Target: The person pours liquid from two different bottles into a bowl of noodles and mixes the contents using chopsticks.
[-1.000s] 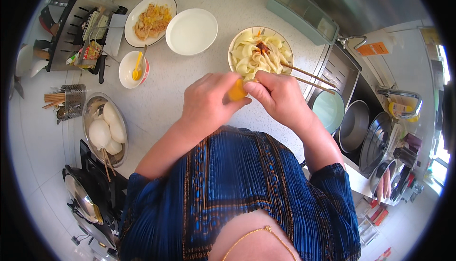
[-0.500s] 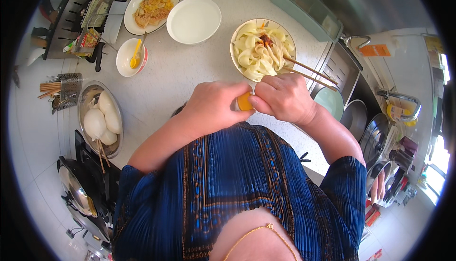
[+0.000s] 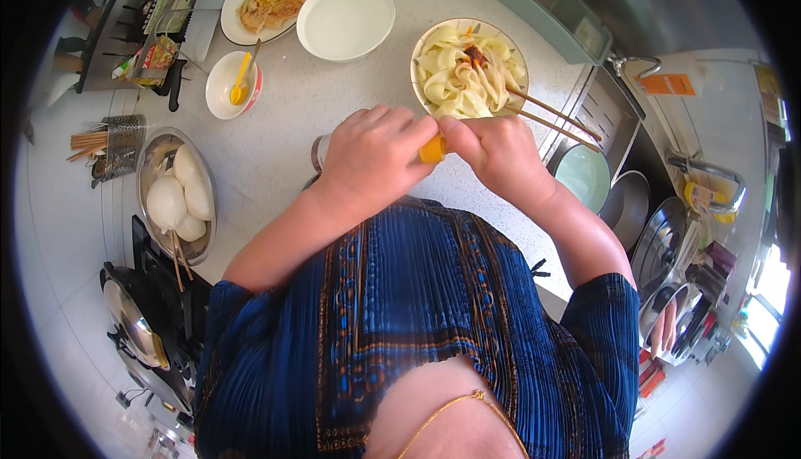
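Observation:
Both hands meet in front of my chest around a small yellow cylindrical thing [image 3: 432, 149], mostly covered by fingers; its kind is unclear. My left hand [image 3: 371, 154] is closed around it from the left. Closed at its right end is my right hand [image 3: 503, 152], thumb pressed close to it. Just beyond them, wide pale noodles [image 3: 446, 75] with a dark red-brown sauce [image 3: 476, 56] on top fill a round dish [image 3: 414, 83]. A pair of chopsticks [image 3: 557, 117] leans out over its right rim. Partly hidden behind my left wrist is a round-rimmed object [image 3: 316, 155].
Far left stand a plate of yellowish food [image 3: 274, 0], a white bowl [image 3: 345, 19] and a small bowl [image 3: 219, 108] with a yellow spoon [image 3: 239, 92]. A metal basin [image 3: 154, 146] holds white rounded pieces. A knife rack [image 3: 113, 33] is at left; the sink [image 3: 613, 113] is at right.
Both hands have risen slightly away from my body, toward the noodle dish. The fingers have shifted on the yellow thing, and the whole view has moved a little.

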`<state>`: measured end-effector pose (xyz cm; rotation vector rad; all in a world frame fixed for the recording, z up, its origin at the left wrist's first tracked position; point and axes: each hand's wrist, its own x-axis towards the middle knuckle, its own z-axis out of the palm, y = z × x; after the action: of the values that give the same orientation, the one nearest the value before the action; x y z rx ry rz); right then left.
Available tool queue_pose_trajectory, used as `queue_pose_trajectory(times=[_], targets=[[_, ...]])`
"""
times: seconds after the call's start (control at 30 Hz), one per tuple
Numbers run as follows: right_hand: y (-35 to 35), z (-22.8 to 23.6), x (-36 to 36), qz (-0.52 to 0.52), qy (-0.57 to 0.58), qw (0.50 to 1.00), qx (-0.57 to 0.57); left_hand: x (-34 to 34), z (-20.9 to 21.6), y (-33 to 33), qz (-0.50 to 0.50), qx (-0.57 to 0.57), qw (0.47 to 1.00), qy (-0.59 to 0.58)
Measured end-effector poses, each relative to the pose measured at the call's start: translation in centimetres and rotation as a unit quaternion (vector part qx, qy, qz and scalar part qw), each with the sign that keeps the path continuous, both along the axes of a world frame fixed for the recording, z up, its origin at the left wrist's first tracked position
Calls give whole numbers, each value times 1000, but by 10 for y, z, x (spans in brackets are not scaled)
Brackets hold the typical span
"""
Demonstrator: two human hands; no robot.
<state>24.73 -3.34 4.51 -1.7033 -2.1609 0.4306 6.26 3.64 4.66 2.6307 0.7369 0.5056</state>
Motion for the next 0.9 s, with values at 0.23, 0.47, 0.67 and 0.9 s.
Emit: queue_pose_trajectory(times=[0.23, 0.47, 0.67, 0.9], targets=[[-7, 9, -4, -53, 96, 989, -98, -4, -6, -2, -5, -30, 999, -17], [-2, 15, -1, 163, 19, 987, 2, -15, -1, -7, -57, -135, 989, 9], [-26, 8, 23, -209, 353, 841, -351, -36, -16, 0, 7, -32, 999, 24], [-26, 21, 12, -143, 357, 883, -270, -25, -17, -5, 73, -197, 971, -112]])
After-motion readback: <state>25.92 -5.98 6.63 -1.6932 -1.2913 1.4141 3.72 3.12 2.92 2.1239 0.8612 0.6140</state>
